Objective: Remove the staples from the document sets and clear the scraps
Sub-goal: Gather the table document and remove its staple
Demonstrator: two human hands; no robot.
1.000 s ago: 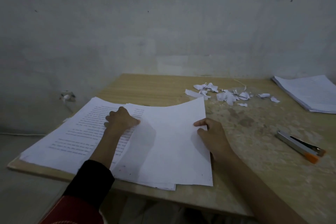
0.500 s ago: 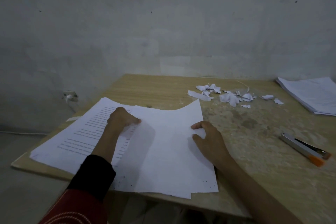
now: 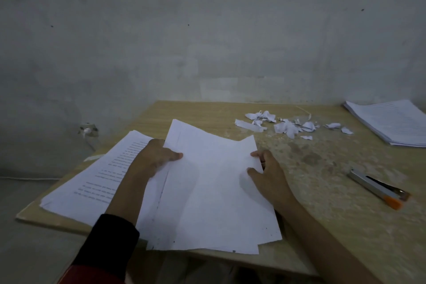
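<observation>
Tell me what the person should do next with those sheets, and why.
Probably lay the sheets down on the printed pile at the left. The left hand and right hand grip them by opposite edges, already partly over that pile. That would free both hands for the scraps lying farther back on the table.

Both hands are on the sheets [image 3: 214, 191], 1 at each side. The left hand [image 3: 156, 157] grips the left edge, thumb lying flat on top and pointing right, fingers tucked underneath. Its forearm rises from the lower left out of a black cuff [image 3: 110, 244] over a red sleeve [image 3: 80, 276]. The right hand [image 3: 269, 175] holds the right edge, thumb and forefinger tips on top, the other fingers curled beside it. Its bare forearm runs in from the lower right.
</observation>
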